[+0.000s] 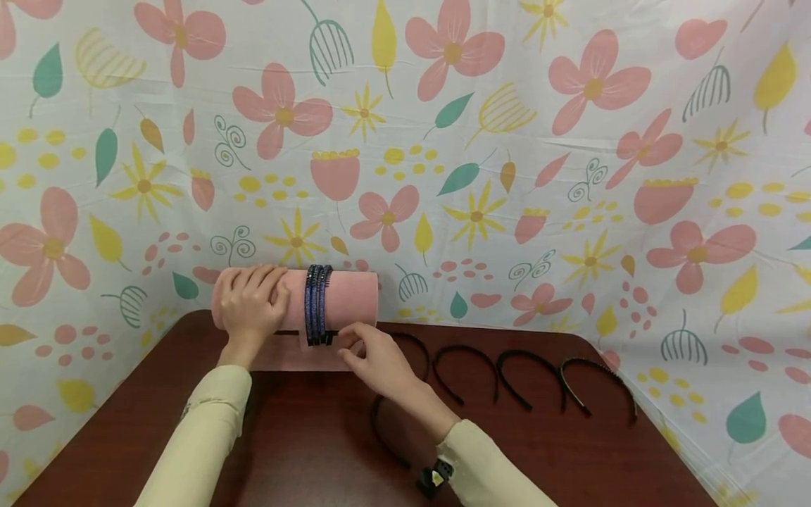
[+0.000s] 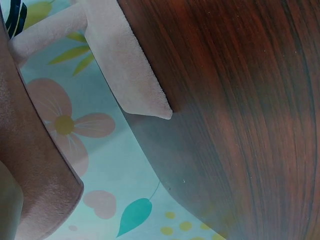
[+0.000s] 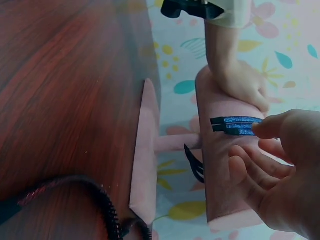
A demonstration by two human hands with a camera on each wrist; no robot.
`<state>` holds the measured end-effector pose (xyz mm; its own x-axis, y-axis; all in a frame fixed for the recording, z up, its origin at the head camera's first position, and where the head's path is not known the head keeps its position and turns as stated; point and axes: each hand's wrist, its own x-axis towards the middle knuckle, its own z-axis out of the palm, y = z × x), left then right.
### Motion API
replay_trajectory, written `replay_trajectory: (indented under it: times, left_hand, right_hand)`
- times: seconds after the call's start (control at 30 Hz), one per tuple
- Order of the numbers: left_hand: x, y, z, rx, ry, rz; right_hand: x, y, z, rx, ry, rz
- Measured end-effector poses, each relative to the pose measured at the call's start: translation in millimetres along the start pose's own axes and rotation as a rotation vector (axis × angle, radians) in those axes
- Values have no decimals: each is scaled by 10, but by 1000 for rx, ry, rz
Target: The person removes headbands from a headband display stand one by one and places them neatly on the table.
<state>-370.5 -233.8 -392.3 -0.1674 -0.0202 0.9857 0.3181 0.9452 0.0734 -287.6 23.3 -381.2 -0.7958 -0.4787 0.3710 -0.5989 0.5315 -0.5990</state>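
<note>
A pink plush headband stand [image 1: 351,299] lies across the back of the table, a thick roll joined by a stem to a flat base [image 2: 125,75]. Several blue glittery headbands [image 1: 315,303] sit side by side round the roll. My left hand [image 1: 250,303] grips the roll's left end, fingers bent over the top. Just right of the headbands' lower ends is my right hand [image 1: 380,359], fingers loosely bent. In the right wrist view its fingertips overlap the blue headbands [image 3: 235,126]; whether they touch I cannot tell. Dark headband tips [image 3: 195,165] show below the roll.
Several black headbands lie on the dark wooden table [image 1: 304,436] to the right, among them a plain one [image 1: 532,359] and a shinier one [image 1: 598,366]. Another headband [image 1: 383,436] lies under my right forearm. A flower-printed cloth [image 1: 405,176] hangs behind the table.
</note>
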Motion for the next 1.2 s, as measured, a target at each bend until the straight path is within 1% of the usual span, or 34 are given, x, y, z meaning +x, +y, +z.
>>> replay_trajectory:
  times: [0.17,0.43,0.53,0.67,0.9,1.0,1.2]
  left_hand:
    - [2,0,-1,-4,-4,-5]
    - [5,-3,-8,1,-10,-1]
    - [3,1,-6,2,-2,5]
    - [3,0,-6,1,1,4]
    - [-11,-12,8,12,-17,1]
    - [-13,-8,9,17,-24,2]
    - [-5,-6,-2,8,-14,-1]
  right_hand:
    - [115,-27,76,53,15,22]
    - [230,-63,209,67,51,62]
    - [253,-61,256,59,68,75]
    - [291,-59,313,34,108,66]
    - [347,-77,365,10,181,57]
    - [359,-74,366,-6,186,55]
    - [358,-53,329,-32,185,42]
